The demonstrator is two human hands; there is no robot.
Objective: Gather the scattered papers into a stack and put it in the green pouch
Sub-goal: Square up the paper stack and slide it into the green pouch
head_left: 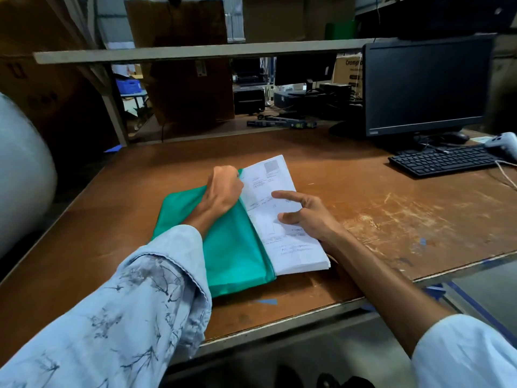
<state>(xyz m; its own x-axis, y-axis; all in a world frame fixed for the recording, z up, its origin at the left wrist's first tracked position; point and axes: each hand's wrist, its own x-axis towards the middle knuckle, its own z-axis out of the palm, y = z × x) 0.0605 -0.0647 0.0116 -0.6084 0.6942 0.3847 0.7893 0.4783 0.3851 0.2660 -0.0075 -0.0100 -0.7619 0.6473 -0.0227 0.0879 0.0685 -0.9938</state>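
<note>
A green pouch (232, 247) lies flat on the brown table (391, 214), near its front edge. A white stack of printed papers (268, 203) sticks out of the pouch's right side, its left part hidden under the green fabric. My left hand (223, 189) is closed on the pouch's upper edge where it meets the papers. My right hand (307, 214) rests on top of the stack with the index finger stretched out and the thumb pressing the sheets.
A black monitor (425, 85) and a black keyboard (442, 161) stand at the back right, with a white device (503, 144) and a cable beside them. A shelf board (195, 51) runs above the table's back. Cardboard boxes stand behind.
</note>
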